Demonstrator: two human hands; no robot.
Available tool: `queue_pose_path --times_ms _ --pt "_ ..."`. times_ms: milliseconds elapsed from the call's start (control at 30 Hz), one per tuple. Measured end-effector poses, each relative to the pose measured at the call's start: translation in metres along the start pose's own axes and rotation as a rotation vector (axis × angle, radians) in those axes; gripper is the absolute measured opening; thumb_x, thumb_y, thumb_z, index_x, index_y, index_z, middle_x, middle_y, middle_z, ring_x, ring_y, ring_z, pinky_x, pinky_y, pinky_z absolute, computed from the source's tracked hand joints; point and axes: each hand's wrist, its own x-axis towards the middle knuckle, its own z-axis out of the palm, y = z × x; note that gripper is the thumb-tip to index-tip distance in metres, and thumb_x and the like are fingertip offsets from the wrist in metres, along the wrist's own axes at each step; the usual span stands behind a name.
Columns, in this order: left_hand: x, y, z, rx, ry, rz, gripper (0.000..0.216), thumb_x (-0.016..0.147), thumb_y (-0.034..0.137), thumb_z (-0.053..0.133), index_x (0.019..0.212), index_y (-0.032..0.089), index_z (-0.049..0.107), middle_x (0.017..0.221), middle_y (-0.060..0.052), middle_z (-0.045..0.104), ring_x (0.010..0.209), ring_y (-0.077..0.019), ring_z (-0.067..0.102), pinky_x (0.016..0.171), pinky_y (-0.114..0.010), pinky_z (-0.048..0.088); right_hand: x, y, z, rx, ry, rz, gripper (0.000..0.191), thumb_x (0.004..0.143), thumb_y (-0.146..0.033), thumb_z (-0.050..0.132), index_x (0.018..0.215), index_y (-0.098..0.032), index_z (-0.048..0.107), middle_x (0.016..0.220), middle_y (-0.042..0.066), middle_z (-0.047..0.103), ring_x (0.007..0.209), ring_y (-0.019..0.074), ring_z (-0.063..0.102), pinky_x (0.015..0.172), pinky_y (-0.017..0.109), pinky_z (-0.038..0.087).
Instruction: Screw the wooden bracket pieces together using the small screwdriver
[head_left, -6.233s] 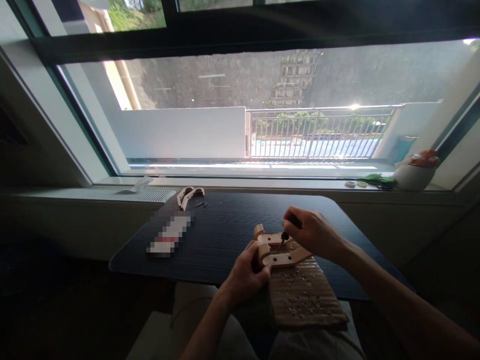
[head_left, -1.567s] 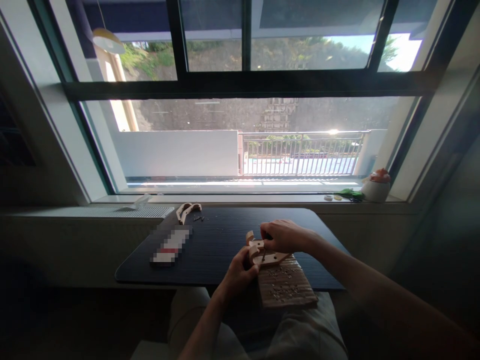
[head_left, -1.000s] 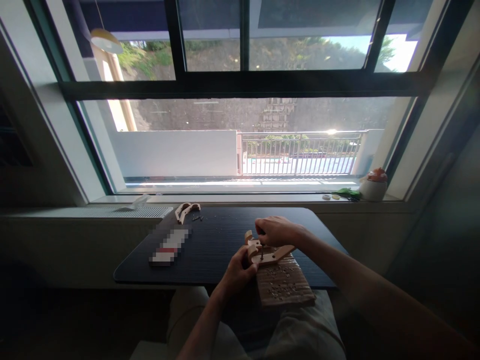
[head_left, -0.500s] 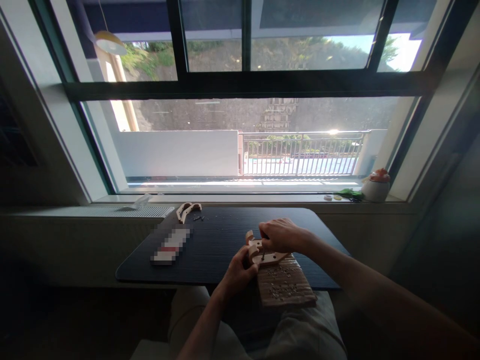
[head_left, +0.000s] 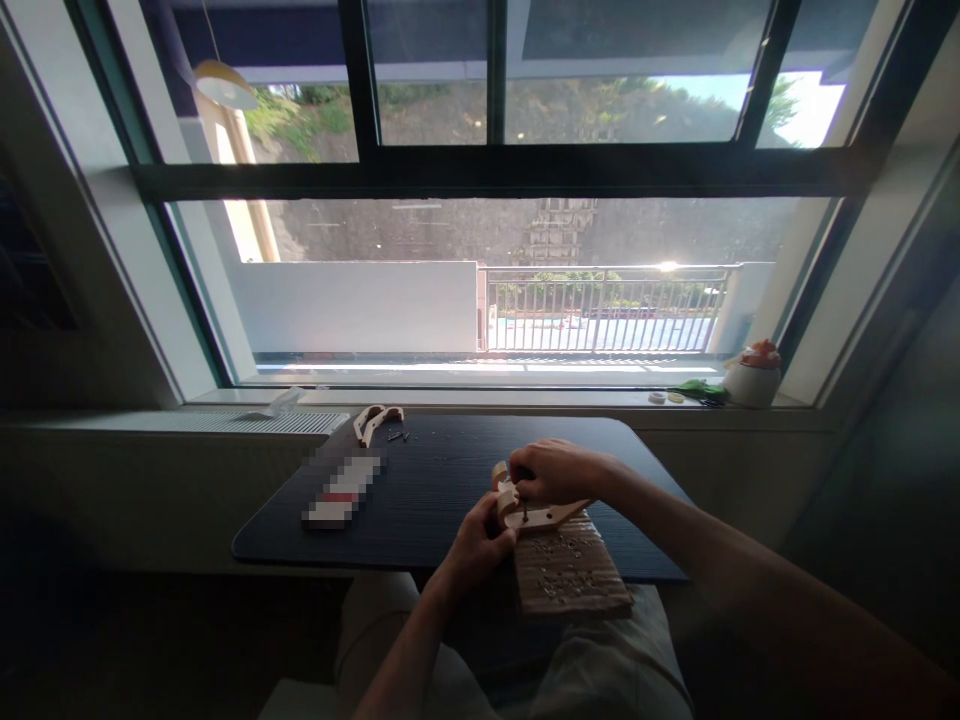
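Observation:
My left hand (head_left: 476, 545) grips the near end of a pale wooden piece (head_left: 551, 515) with holes and curved ends, lying at the front of the dark table (head_left: 442, 480). My right hand (head_left: 551, 470) is closed on a small dark-handled screwdriver (head_left: 525, 508), whose tip points down onto the wooden piece. The handle is mostly hidden in my fist. A brown cardboard sheet (head_left: 570, 580) strewn with small screws lies just under and in front of the piece, overhanging the table edge.
Another pair of wooden pieces (head_left: 375, 420) with a few loose screws lies at the table's far left corner. A flat blurred packet (head_left: 341, 492) lies left of centre. On the windowsill (head_left: 495, 397) stand a white pot (head_left: 752, 375) and green scraps (head_left: 694, 388).
Since 6.2 s ago my head has tilted up, showing more window. Over the last second my right hand shifted slightly left on the screwdriver; my left hand still holds the piece.

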Motion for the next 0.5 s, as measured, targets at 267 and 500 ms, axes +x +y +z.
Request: queue_pose_path --times_ms 267,500 --pt "0.000 0.000 0.000 0.023 -0.007 0.002 0.026 0.074 0.016 0.055 0.101 0.015 0.055 0.083 0.000 0.055 0.074 -0.0122 0.047 0.070 -0.022 0.039 0.003 0.000 0.007 -0.013 -0.010 0.035 0.026 0.079 -0.033 0.047 0.098 -0.020 0.057 0.087 0.007 0.067 0.077 0.0211 0.061 0.058 0.027 0.036" --pt "-0.001 0.002 0.000 0.018 0.008 0.002 0.024 0.074 0.018 0.056 0.098 0.015 0.056 0.076 0.002 0.052 0.070 -0.0110 0.045 0.067 -0.022 0.039 0.018 -0.005 0.024 -0.026 0.088 0.131 0.023 0.081 -0.031 0.043 0.095 -0.019 0.057 0.087 0.009 0.067 0.078 0.0220 0.062 0.061 0.028 0.037"
